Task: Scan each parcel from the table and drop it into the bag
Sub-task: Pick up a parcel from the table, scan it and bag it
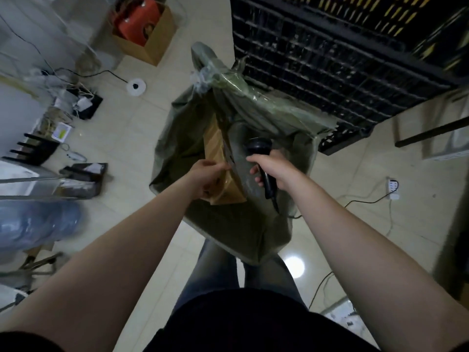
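A large olive-green bag [177,148] stands open on the floor below me, its mouth wide. A long brown cardboard parcel [218,148] hangs tilted inside the mouth, its near end in my left hand [206,177], which grips it from the left. My right hand [272,170] holds a black handheld barcode scanner [258,148] by its handle, over the right side of the bag's opening, head pointing away from me. The scanner's cable trails down past the bag's near rim.
A black slatted crate [330,59] stands behind the bag at the upper right. An open cardboard box with an orange item [142,26] sits at the back left. Cables, a power strip [392,188] and small devices lie about the tiled floor. A water jug [33,222] is at left.
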